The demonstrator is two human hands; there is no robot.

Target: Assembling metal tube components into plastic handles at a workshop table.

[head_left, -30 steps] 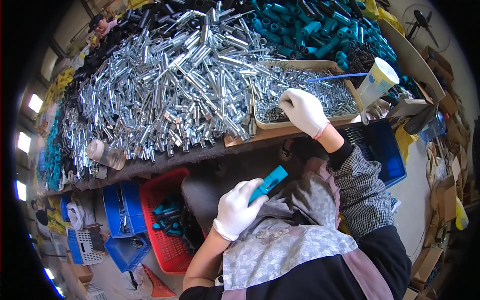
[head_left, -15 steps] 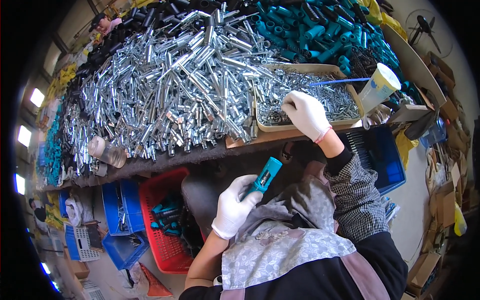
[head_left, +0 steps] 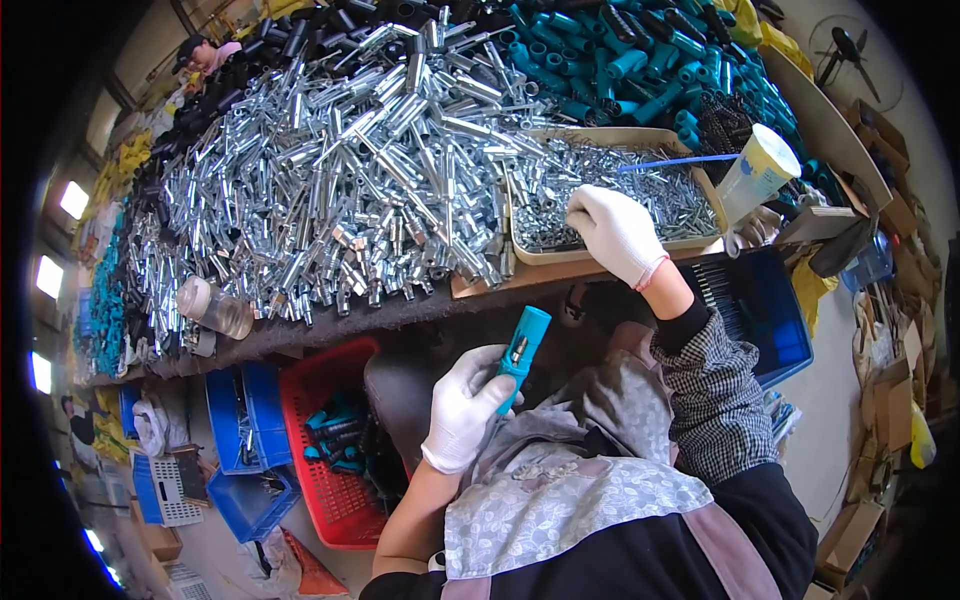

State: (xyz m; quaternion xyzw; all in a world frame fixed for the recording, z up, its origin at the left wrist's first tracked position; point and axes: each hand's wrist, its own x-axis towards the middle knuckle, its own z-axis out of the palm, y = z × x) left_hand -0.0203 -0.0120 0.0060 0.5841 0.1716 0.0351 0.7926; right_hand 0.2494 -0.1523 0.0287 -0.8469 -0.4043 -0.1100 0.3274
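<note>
My left hand, in a white glove, is closed around a teal plastic tool handle. The handle points up and slightly right, and a metal piece shows inside the slot in its side. Over a beige tray is my white-gloved right hand, its fingers curled together in a pinch. Whatever may be between those fingertips is hidden. Many small metal pins fill the tray around and beyond this hand.
A heap of shiny metal rods and sockets covers the bench, with teal handles piled behind. A yellow-white cup and a clear bottle stand near. Below are a red basket and blue bins. Another person is far left.
The teal handle has turned more upright in my left hand, and its slot faces a little differently. My right hand has shifted very slightly right and down over the tray.
</note>
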